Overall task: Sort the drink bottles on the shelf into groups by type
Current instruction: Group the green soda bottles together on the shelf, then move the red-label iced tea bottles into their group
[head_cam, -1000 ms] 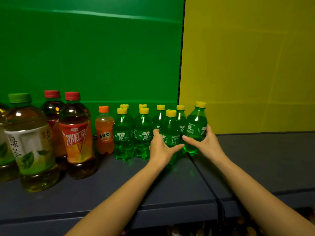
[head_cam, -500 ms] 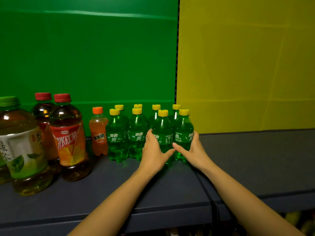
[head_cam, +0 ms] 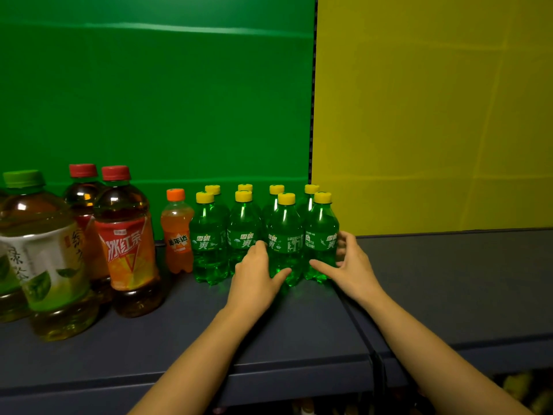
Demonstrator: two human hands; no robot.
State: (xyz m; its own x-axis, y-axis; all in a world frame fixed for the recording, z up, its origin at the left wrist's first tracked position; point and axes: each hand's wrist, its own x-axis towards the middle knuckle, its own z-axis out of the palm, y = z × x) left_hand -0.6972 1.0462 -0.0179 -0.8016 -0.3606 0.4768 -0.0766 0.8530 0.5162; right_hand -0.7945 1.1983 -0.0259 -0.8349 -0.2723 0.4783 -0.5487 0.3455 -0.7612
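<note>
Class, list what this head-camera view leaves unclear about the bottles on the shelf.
Rear green soda bottles: head view, bodies hidden by the front row.
Green tea bottle: head view, label blurred, neighbour cut off by left edge.
Rear red-capped bottle: head view, label mostly hidden by front one.

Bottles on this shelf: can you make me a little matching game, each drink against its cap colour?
Drinks
1. leftmost green soda bottle
2. orange soda bottle
3. front red-labelled tea bottle
4. white-labelled tea bottle

Cap colours
A. red
B. green
C. yellow
D. orange

Pairs: 1-C, 2-D, 3-A, 4-B
</note>
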